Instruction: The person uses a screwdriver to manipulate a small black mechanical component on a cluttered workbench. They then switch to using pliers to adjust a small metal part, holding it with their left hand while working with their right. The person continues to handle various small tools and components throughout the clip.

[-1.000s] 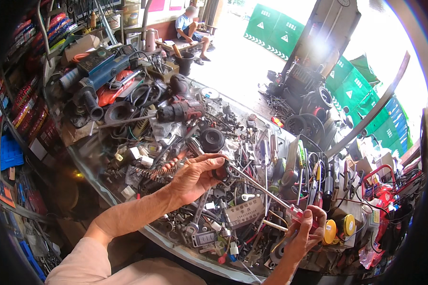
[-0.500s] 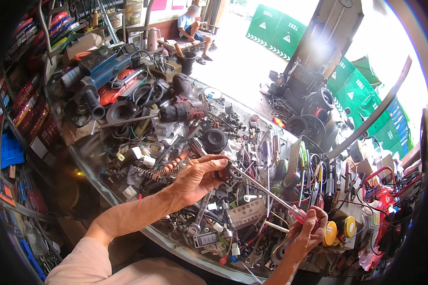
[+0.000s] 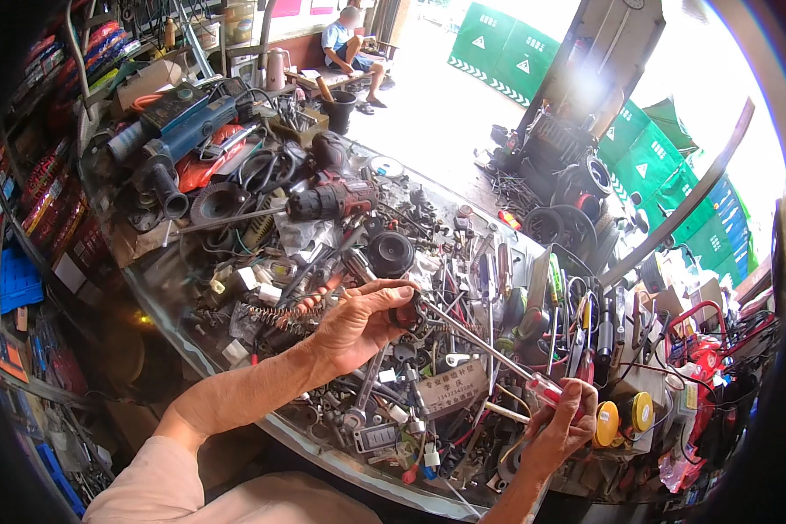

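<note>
Above the cluttered bench, my left hand (image 3: 358, 327) is closed on a small dark round part with a reddish side (image 3: 406, 316). My right hand (image 3: 566, 428) grips the clear red handle of a long screwdriver (image 3: 489, 348). Its thin metal shaft slants up and left, and its tip meets the part in my left hand. The exact contact point is too small to make out. Under my hands lie a tan lettered plate (image 3: 451, 389), a wrench (image 3: 371, 380) and a coil spring (image 3: 279, 316), among many loose small parts.
A red and black drill (image 3: 334, 201) and a blue power tool (image 3: 192, 127) lie at the far left of the bench. Yellow tape rolls (image 3: 642, 410) stand right of my right hand. A black round part (image 3: 391, 253) sits beyond my left hand. A person (image 3: 349, 48) sits on a bench behind.
Both hands keep their hold, and the screwdriver stays against the part. The fingers of my right hand have shifted slightly around the handle. The whole view has moved a little.
</note>
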Demonstrator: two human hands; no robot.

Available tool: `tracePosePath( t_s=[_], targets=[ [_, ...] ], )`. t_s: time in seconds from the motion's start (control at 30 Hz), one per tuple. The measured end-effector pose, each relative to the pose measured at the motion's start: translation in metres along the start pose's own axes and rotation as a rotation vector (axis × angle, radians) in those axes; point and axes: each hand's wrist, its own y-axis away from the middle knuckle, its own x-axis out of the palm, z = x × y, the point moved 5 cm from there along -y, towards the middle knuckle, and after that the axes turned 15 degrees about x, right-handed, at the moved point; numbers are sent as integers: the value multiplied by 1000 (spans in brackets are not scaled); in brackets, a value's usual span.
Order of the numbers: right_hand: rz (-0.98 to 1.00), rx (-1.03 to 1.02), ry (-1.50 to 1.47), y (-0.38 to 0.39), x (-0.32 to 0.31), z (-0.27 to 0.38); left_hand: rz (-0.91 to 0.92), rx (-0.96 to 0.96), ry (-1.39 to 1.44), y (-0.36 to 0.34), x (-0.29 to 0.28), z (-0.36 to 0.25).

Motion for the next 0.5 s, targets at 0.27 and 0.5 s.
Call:
tracePosePath(
  t_s=[0.27, 0.5],
  targets=[
    [65, -105, 5, 1, 6, 7, 7, 1, -3, 0, 1, 0],
    [26, 7, 24, -4, -10, -8, 32, -16, -9, 1, 0, 1]
  ],
)
